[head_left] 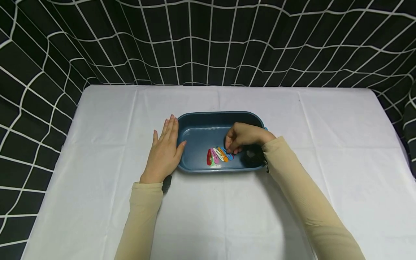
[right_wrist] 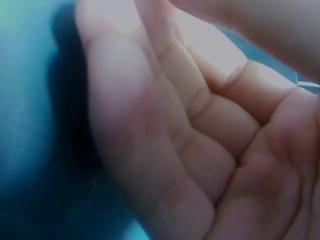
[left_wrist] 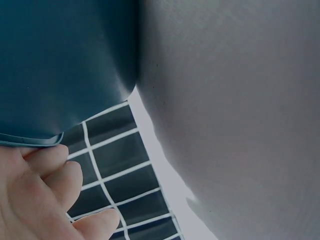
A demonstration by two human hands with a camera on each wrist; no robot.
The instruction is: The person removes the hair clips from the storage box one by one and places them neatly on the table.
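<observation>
A blue rectangular tub (head_left: pixel 201 135) with rounded corners lies on the table. My left hand (head_left: pixel 164 153) rests against its left rim, fingers straight and thumb over the edge. In the left wrist view, several fingers (left_wrist: pixel 60 175) show beside the tub wall (left_wrist: pixel 70 60). Inside the tub is a row of snap hair clips: red (head_left: pixel 209 157), pink (head_left: pixel 215 156), white (head_left: pixel 218 154), orange (head_left: pixel 222 154) and others. At the row's right end, my right hand (head_left: pixel 245 137) pinches a blue hair clip (head_left: pixel 230 156). Curled fingers (right_wrist: pixel 135 110) fill the right wrist view, hiding the clip there.
A white cloth (head_left: pixel 195 216) covers the table around the tub. Black walls with white netting (head_left: pixel 201 43) stand behind the table and at its sides. The right forearm (head_left: pixel 302 195) crosses the tub's right edge.
</observation>
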